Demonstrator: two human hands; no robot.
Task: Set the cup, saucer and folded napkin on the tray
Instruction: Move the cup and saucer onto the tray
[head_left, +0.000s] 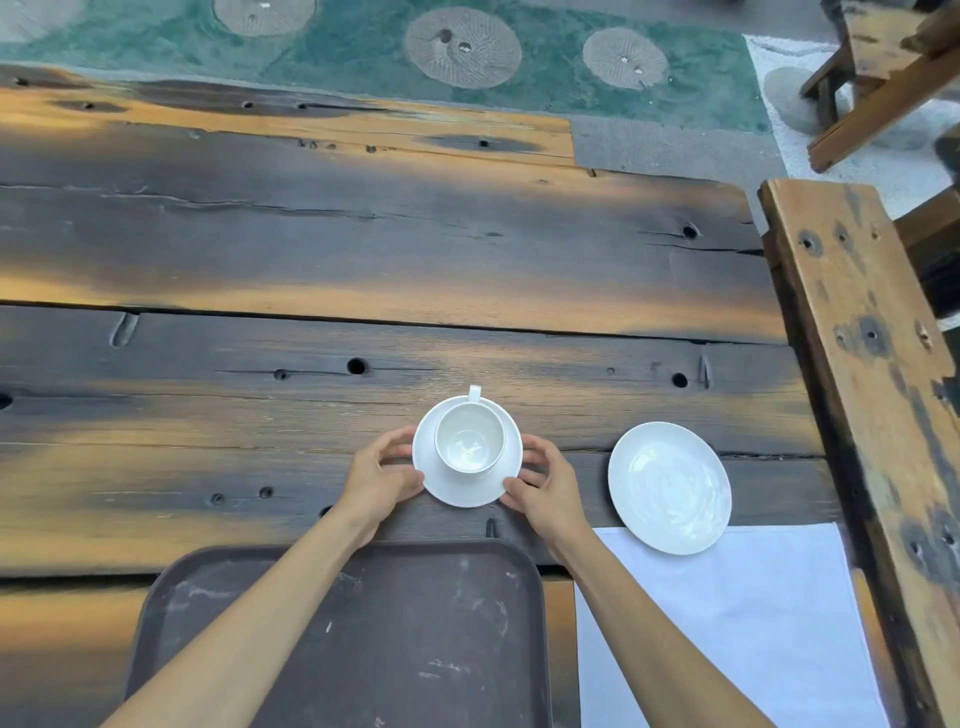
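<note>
A white cup stands upright on a white saucer on the dark wooden table, its handle pointing away from me. My left hand grips the saucer's left rim and my right hand grips its right rim, thumbs on the near edge. A dark brown tray lies close to me below the saucer, partly covered by my forearms. A white napkin lies flat to the right of the tray.
A second white plate rests on the table and overlaps the napkin's far edge. A wooden bench runs along the table's right side. Beyond the table's far edge lies a green patterned rug.
</note>
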